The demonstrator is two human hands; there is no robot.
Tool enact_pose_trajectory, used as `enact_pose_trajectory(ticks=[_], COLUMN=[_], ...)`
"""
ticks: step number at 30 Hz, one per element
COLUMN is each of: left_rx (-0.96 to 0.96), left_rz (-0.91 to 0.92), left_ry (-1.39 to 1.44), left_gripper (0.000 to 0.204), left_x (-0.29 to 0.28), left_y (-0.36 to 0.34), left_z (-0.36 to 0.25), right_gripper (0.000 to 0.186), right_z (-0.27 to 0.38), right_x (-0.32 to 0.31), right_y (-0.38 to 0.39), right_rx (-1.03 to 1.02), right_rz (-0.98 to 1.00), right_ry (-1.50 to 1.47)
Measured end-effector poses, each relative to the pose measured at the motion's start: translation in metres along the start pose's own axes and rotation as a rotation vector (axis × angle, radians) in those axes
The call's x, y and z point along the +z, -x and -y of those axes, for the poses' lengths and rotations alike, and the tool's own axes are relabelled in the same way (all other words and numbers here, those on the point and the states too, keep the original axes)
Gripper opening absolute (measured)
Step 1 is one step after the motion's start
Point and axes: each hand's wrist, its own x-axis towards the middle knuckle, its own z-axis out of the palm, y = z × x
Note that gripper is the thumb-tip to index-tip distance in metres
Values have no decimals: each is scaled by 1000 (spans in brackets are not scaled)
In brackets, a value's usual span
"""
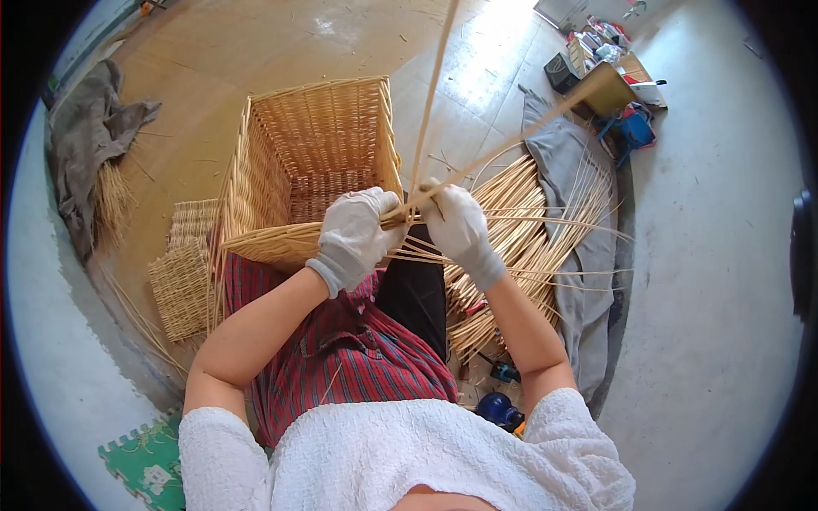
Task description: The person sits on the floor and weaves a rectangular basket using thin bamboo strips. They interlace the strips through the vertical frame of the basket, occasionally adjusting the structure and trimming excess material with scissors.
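Observation:
A rectangular woven wicker basket [317, 136] lies against my lap, its inside visible. At its near right corner, my left hand [356, 234], in a white glove, is closed around the rim and the strand ends there. Close beside it, my right hand [460, 223], also gloved, pinches a long wicker strand [498, 152] at the same corner. That strand rises toward the upper right and is blurred. Another strand [430, 94] stands up from between the hands. Several loose ends stick out rightward beneath my right wrist. The fingertips partly hide the weave at the corner.
A thick bundle of wicker rods [528, 213] lies on grey cloth [579, 281] at the right. Woven panels [181, 285] rest at the left. Dark cloth [94, 136] covers more rods farther left. A cluttered small table [635, 72] stands at the far right; a blue object [498, 410] sits near my right elbow.

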Motion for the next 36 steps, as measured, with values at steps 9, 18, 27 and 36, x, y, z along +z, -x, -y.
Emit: enact_pose_trajectory(ticks=[9,18,27,36], left_rx=[52,417,965,669], left_rz=[96,98,200,104], left_ry=[86,-189,-896,-480], left_gripper=[30,34,16,13], left_x=[-14,-61,-66,-48], left_y=[-3,-89,-147,-133], left_z=[9,79,34,13], right_gripper=[27,22,15,19], right_z=[-13,-7,-6,-1], right_x=[26,39,38,34], right_y=[-4,0,0,-3], right_rx=[311,427,294,488], right_rz=[65,-87,-109,-233], right_ry=[-203,-389,-290,-667])
